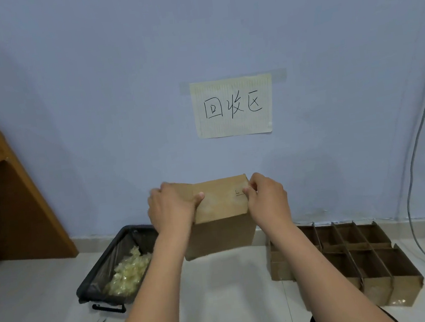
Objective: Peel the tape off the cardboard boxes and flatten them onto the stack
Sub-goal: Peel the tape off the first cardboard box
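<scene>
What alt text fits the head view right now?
Both hands, left and right, grip the top of a cardboard box held up before a wall sign. A bin of peeled tape sits left; flattened boxes lie right.

We cannot see the fingers of the left hand (171, 208) — they curl behind the cardboard box (221, 221); the small print on the box is too small to read.
</scene>
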Motion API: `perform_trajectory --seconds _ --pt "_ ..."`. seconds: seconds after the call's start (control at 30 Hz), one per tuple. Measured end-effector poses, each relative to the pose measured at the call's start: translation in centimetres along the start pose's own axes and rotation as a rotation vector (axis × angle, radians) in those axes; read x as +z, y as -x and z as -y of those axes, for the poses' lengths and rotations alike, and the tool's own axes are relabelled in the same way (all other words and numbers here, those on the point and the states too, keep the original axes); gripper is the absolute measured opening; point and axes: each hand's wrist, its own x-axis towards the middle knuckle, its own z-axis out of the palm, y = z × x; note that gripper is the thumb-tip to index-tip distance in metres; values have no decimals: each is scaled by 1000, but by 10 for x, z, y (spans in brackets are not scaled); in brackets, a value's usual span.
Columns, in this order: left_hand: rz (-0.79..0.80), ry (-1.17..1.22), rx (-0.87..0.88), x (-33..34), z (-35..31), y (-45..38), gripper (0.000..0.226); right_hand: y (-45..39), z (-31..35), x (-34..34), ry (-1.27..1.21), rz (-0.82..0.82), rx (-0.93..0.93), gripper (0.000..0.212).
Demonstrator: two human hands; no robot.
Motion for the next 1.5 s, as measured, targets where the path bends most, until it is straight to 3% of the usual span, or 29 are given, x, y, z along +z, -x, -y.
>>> perform_trajectory --seconds 0.07,0.13,0.2,0.27,0.47,0.6,0.9,0.97,1.07,1.27,1.5 --pt "-67 -106 214 -2 -9 10 104 2 3 -1 38 -11 -38 18" --pt "138 -91 496 5 -17 20 112 5 8 0 38 -8 -61 19" --pt "355 -166 637 18 -20 32 112 8 12 1 31 -5 -77 19" --pt "433 -218 631 28 -23 36 115 11 15 1 11 11 -85 20" --pt "390 -321 627 26 -20 25 113 -2 2 -8 -380 62 98 23" --pt "393 -264 625 23 -12 22 106 -5 -4 -17 -708 98 280 23" --pt "444 -113 602 14 -11 20 102 -4 2 -19 -952 144 354 16" --pt "478 -87 626 13 -9 21 101 -5 1 -18 -932 119 345 5" --pt "566 -22 660 9 -10 25 98 -6 -5 -20 -707 39 278 3" --pt "613 37 693 10 -14 27 80 -10 -9 -25 -803 70 330 15" --pt "622 98 667 12 -10 21 76 -11 -16 -28 -903 51 346 21"
